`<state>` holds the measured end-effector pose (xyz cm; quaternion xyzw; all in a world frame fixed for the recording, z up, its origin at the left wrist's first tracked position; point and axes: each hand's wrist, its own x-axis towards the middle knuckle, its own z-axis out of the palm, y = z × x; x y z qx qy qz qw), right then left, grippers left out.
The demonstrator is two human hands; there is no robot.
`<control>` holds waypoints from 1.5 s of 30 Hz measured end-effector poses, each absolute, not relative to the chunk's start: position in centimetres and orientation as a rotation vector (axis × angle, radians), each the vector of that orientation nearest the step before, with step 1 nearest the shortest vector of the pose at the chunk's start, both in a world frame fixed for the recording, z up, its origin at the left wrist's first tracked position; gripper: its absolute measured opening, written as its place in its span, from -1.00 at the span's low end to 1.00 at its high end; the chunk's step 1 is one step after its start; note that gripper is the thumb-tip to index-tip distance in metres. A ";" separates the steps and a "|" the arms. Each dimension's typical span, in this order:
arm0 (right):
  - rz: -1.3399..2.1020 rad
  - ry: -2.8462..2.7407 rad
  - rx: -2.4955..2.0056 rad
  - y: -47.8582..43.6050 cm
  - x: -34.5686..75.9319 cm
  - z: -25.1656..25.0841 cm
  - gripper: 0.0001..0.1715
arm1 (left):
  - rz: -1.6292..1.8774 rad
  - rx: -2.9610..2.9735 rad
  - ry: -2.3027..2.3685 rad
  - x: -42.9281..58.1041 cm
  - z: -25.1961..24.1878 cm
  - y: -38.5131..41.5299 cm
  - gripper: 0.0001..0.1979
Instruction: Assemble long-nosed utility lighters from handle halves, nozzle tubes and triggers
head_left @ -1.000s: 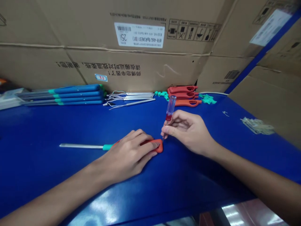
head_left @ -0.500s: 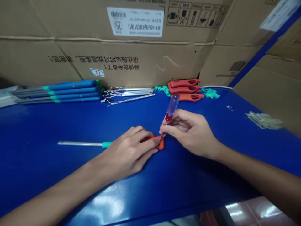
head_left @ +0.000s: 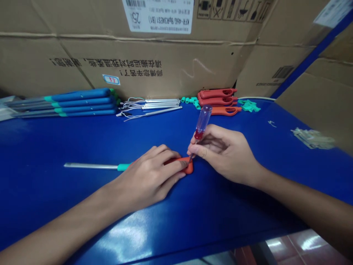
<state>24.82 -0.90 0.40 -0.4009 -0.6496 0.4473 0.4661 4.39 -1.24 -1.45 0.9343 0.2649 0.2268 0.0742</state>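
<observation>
On the blue table lies an orange-handled stick lighter [head_left: 189, 170] with a green collar [head_left: 124, 167] and a long metal tube [head_left: 91, 166] pointing left. My left hand [head_left: 154, 171] is wrapped over its handle, pressing it to the table and hiding most of it. Pinched in my right hand [head_left: 224, 154] is a small screwdriver [head_left: 203, 119] with a clear purple-tinted and red handle. It stands tilted, and its tip meets the right end of the orange handle, close to my left fingertips. Whether a screw sits under the tip cannot be made out.
Along the back lie blue-handled pieces [head_left: 85, 101], metal tubes with wires [head_left: 161, 104], green sleeves [head_left: 190, 100], red handles [head_left: 216, 94] and green bits [head_left: 249, 105]. Pale small parts [head_left: 313, 138] lie at the right. Cardboard [head_left: 179, 55] walls the table's back.
The view has tilted slightly down, so the background sits higher. Both hands keep their hold, and the screwdriver stays on the handle's end.
</observation>
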 end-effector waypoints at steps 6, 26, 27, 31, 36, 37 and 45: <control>1.001 -1.650 -1.012 -1.0 24.9 0.0 -0.83 | 0.681 2.816 0.813 4.4 -1.5 -1.3 -0.76; 0.747 -2.138 -0.960 -0.6 25.6 0.4 -0.88 | 0.667 2.826 0.818 4.4 -1.4 -1.3 -0.76; 0.759 -2.121 -0.980 -0.6 25.6 0.4 -0.89 | 0.661 2.825 0.823 4.4 -1.4 -1.3 -0.76; 0.779 -2.100 -1.001 -0.6 25.6 0.2 -0.92 | 0.639 2.816 0.838 4.4 -1.3 -1.3 -0.76; 0.727 -2.111 -0.958 -0.5 25.5 0.1 -0.93 | 0.637 2.811 0.839 4.4 -1.3 -1.4 -0.76; 0.719 -2.109 -0.953 -0.5 25.5 0.1 -0.93 | 0.637 2.810 0.839 4.4 -1.3 -1.4 -0.76; 0.698 -2.125 -0.958 -0.7 25.7 0.0 -0.93 | 0.633 2.805 0.839 4.3 -1.4 -1.4 -0.76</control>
